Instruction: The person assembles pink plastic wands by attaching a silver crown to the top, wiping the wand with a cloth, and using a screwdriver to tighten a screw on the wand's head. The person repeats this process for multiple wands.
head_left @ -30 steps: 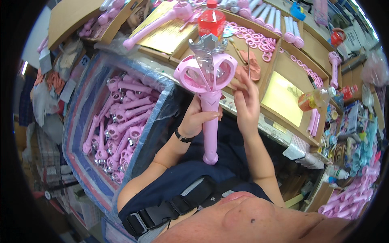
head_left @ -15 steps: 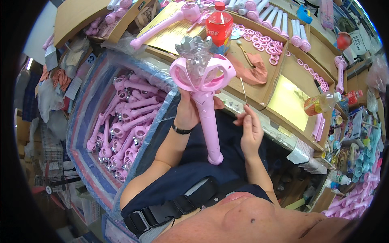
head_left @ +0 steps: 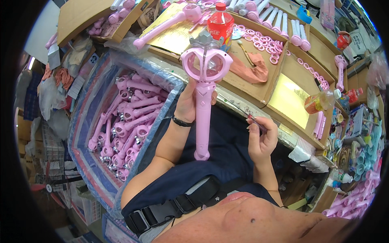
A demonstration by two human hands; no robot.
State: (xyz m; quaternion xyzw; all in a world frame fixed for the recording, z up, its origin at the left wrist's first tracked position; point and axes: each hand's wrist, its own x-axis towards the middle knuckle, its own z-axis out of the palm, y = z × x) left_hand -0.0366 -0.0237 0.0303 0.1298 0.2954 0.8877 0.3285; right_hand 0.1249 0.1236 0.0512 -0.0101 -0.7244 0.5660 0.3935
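A pink toy wand (head_left: 203, 117) with a clear globe inside open pink hoops and a silver crown on top is upright in front of me. My left hand (head_left: 187, 104) is wrapped round its handle just below the head. To the right, my right hand (head_left: 262, 137) pinches a thin, slender-shafted tool (head_left: 248, 115). Its shaft slants up and left toward the wand's handle; I cannot tell whether its tip touches anything. The tool has a reddish part near my fingers, and its exact kind is too small to make out.
On my left, a lined bin (head_left: 81, 141) holds many finished-looking pink wands (head_left: 133, 117). Cardboard trays (head_left: 263, 97) ahead hold pink rings (head_left: 263, 42), a small brush (head_left: 244, 52) and a peach cloth (head_left: 253, 73). Nearby stand a red bottle (head_left: 220, 24) and an amber-drink bottle (head_left: 320, 102).
The wand has turned about its length and straightened, its head moving right and slightly down. My right hand has shifted right and down, and the tool's tip has swung leftward.
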